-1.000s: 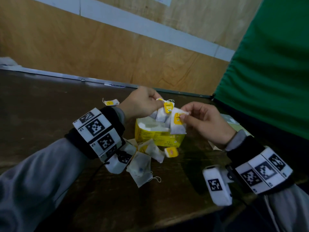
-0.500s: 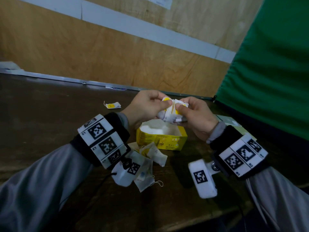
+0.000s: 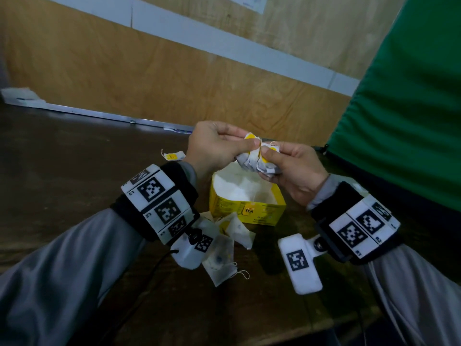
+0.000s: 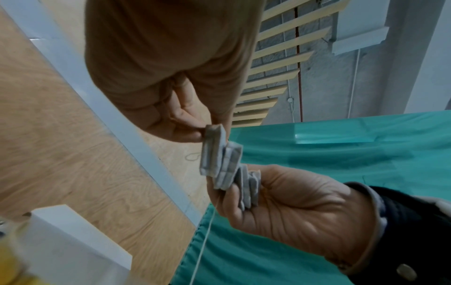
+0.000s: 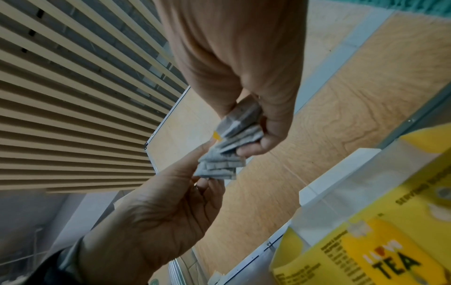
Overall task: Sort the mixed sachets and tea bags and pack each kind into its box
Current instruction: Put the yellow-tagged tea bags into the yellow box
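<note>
A stack of tea bags (image 3: pixel 259 159) is pinched between left hand (image 3: pixel 212 146) and right hand (image 3: pixel 294 168) above the open yellow box (image 3: pixel 247 208); lowering them in squarely seems next.

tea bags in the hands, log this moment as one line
left hand: grips tea bag stack | right hand: grips same stack | stack: above open yellow tea box | loose tea bags: on table

You can read "TEA" in black letters on the front of the yellow tea box (image 3: pixel 247 210). The small print beside it is too blurry.
</note>
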`<action>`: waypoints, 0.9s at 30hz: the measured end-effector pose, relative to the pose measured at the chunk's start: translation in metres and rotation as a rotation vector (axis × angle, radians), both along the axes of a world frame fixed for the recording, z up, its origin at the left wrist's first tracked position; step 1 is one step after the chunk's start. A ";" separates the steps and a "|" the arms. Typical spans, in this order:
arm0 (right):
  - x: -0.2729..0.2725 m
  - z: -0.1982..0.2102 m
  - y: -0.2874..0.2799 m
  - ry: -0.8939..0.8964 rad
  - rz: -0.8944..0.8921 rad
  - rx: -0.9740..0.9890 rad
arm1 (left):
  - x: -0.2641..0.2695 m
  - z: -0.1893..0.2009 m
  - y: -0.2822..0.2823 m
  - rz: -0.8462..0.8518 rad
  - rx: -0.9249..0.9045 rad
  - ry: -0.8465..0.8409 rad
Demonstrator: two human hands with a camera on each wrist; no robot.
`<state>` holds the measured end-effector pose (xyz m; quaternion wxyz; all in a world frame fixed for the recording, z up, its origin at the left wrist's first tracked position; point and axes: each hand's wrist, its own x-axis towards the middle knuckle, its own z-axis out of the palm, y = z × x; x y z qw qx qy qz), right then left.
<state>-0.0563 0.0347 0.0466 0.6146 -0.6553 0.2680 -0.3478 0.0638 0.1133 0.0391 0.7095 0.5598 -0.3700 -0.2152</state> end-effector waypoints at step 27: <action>0.034 -0.028 -0.039 0.290 -0.138 -0.196 | 0.032 0.000 0.002 -0.110 0.498 -0.423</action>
